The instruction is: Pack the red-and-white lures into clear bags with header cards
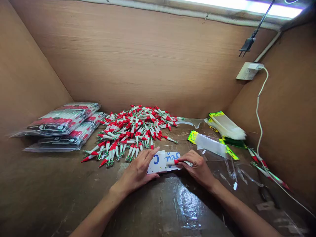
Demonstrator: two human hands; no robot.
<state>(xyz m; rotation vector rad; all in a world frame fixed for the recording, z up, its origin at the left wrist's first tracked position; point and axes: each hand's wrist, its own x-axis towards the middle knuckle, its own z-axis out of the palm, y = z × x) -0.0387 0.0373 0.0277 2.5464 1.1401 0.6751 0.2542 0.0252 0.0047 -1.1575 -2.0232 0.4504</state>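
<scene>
Between my hands lies a white card piece (156, 162) with blue writing, which looks like a small folded holder. My left hand (138, 168) grips its left part, fingers along the far edge and thumb at the near edge. With my right hand (197, 164) I pinch a red and white squid jig (172, 162) by its red end. Its pale body points left across the card; whether the tip is inside the card is unclear. Just beyond my left hand is a heap of similar squid jigs (135, 128) with green hook crowns.
Filled clear packs (59, 121) are stacked at the left. To the right lie clear sleeves with yellow headers (209, 143), a sleeve stack (227, 125), plastic scraps and loose jigs (269, 172). A white cord (258, 115) runs down from the wall socket; a black plug (247, 44) hangs above.
</scene>
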